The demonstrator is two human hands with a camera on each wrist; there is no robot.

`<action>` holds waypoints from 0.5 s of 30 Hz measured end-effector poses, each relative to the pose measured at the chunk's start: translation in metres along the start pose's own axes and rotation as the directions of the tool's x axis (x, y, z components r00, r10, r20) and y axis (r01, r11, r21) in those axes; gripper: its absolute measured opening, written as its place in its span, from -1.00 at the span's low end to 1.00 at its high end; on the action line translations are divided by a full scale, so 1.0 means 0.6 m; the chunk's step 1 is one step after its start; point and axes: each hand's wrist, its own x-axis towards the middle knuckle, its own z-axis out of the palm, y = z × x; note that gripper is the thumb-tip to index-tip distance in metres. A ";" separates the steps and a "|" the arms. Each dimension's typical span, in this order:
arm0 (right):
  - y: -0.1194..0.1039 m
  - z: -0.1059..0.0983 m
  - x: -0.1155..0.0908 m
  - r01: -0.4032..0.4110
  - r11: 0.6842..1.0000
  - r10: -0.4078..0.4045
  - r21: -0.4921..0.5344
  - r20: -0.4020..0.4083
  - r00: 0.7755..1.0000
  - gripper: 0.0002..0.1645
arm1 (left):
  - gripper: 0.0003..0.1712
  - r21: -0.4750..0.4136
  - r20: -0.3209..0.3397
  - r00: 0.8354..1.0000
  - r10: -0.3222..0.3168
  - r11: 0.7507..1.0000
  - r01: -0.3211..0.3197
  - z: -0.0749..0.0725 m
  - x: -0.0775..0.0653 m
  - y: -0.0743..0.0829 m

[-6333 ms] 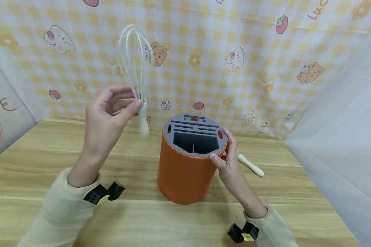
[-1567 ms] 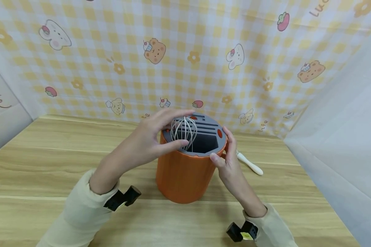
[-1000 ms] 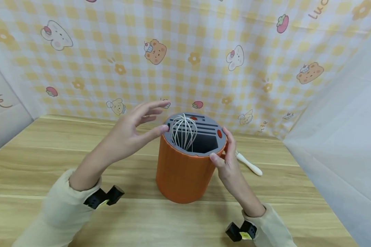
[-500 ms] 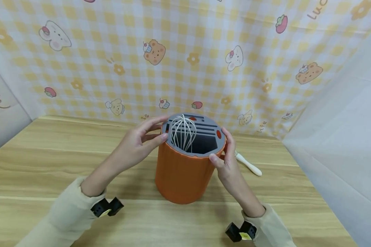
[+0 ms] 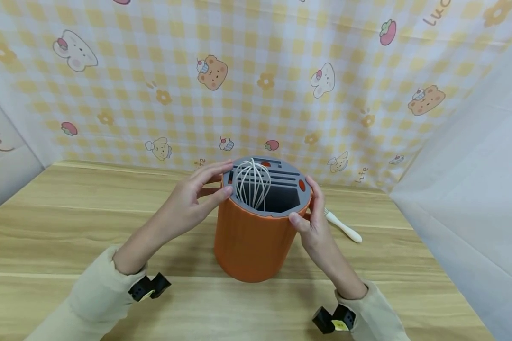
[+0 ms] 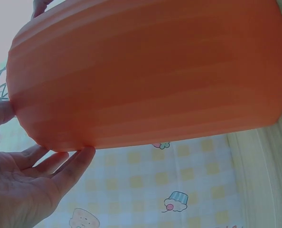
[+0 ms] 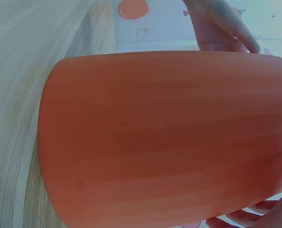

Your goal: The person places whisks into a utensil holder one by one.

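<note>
An orange utensil holder [image 5: 256, 246] with a grey slotted top stands upright on the table. A white whisk [image 5: 253, 183] sits in the left part of its large front opening, wire loops up, its handle hidden inside. My left hand [image 5: 192, 201] holds the holder's left rim, thumb at the front and fingers round the back. In the left wrist view those fingers [image 6: 74, 171] lie along the orange wall. My right hand [image 5: 317, 227] grips the opposite rim, thumb in front and fingers behind. Both wrist views are mostly filled by the orange side.
A white-handled brush [image 5: 344, 227] lies on the wooden table [image 5: 132, 303] to the right of the holder, its head partly hidden behind my right hand. A yellow checked cloth [image 5: 256, 109] hangs behind, and a white sheet [image 5: 473, 166] borders the right side.
The whisk, earlier raised in my left hand, now stands in the holder. My left hand let it go, drew back left, then came onto the holder's left rim. My right hand stayed put.
</note>
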 end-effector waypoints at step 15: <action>0.004 -0.006 0.001 0.014 1.000 -0.014 -0.007 0.035 0.999 -0.09 | -0.44 0.005 -0.005 1.000 -0.002 1.000 0.002 0.001 -0.001 0.000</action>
